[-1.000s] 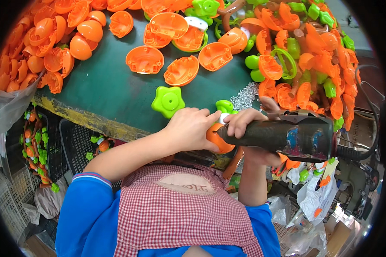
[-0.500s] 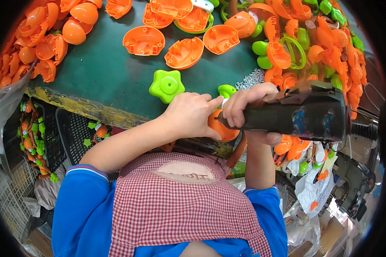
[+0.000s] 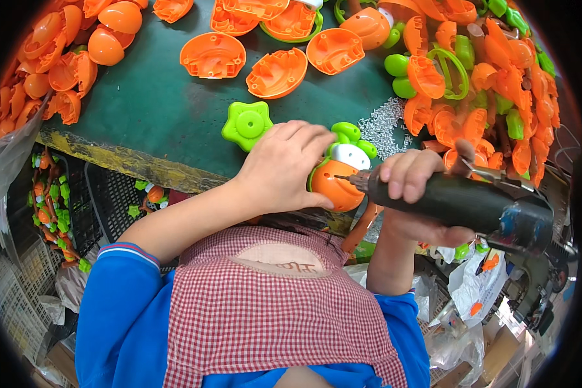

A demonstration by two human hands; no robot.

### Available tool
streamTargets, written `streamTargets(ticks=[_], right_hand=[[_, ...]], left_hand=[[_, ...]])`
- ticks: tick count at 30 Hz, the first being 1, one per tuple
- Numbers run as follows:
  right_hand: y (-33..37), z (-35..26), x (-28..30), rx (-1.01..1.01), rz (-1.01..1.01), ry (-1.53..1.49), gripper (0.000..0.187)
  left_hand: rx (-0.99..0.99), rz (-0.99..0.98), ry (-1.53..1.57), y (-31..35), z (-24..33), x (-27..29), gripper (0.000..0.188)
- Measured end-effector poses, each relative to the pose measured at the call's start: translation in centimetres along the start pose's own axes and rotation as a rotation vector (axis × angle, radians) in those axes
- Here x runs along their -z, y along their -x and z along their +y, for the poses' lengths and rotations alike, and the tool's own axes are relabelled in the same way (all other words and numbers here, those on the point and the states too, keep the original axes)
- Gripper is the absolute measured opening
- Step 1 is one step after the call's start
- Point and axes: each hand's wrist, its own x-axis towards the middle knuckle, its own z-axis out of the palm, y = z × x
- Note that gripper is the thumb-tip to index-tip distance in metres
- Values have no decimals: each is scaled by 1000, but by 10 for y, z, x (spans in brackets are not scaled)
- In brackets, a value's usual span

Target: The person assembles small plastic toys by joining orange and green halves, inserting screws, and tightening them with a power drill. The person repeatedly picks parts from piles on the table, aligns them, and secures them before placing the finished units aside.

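Observation:
At the front edge of the table, my left hand (image 3: 284, 167) is wrapped round an orange plastic toy (image 3: 331, 186) that has a white piece and green knobs on its far side. A black electric screwdriver (image 3: 478, 210) is gripped in my right hand (image 3: 412, 184). Its thin bit points left, over the orange shell; whether the tip touches cannot be made out. Left of the toy lies a green star-shaped plastic part (image 3: 247, 126). A heap of small silver screws (image 3: 383, 129) is spread just beyond my right hand.
Several orange half shells (image 3: 277, 74) lie farther back on the green tabletop (image 3: 152, 97). Orange parts (image 3: 103, 48) are piled at the far left, and a mixed orange and green pile (image 3: 491, 77) fills the right. Black crates (image 3: 113, 200) stand below the table's left edge.
The screwdriver and my right hand have shifted right and nearer to me, tilting the tool's back end downward. More of the orange toy shows now. My left hand stays on it.

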Motion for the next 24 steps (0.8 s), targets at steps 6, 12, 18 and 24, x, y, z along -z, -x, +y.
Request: streamTargets(ticks=[6,12,18,24], right_hand=[[-4,6,-4,-123,-165,22,107],[-6,12,1,-223,-259,22,98],[-8,15,-3,-235,-283,-12,70],[-3,14,-4,-218,-238,42,89]], left_hand=[[94,-351,-94,4,-5,-4,95],[106,-355,-75,1,-1,-4,91],[97,-347,-96,1,0,-5,88],[72,-319,-125,4,0,-7,90]])
